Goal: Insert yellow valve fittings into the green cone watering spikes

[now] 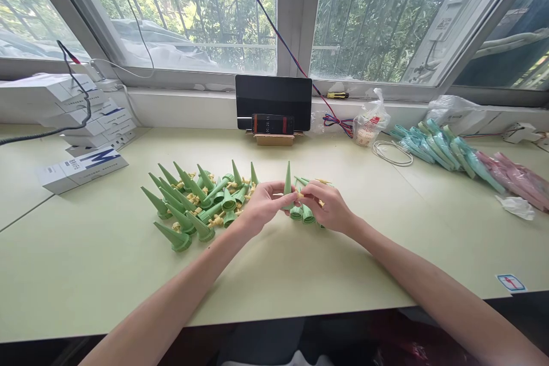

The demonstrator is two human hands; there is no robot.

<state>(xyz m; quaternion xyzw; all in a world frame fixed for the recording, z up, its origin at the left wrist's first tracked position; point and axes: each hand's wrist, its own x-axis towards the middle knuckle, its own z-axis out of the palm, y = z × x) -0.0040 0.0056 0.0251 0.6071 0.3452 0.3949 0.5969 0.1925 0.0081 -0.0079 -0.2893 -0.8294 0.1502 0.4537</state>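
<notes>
My left hand point(261, 206) pinches a green cone-shaped spike point(287, 182) that points upward at the middle of the table. My right hand point(328, 206) is closed beside it, fingertips meeting the left hand's at the spike's base, where a small yellow piece point(301, 195) shows. Under my right hand lie a few more green spikes point(302, 214). To the left spreads a pile of several green spikes with yellow fittings point(197, 200) on the pale green table point(274, 274).
A tablet point(273, 102) and a phone point(273, 124) stand on a holder at the back. White boxes point(81, 120) are stacked at the left. Teal and pink packets point(450, 151), a plastic bag point(371, 123) and a coiled white cable point(392, 154) lie at the right.
</notes>
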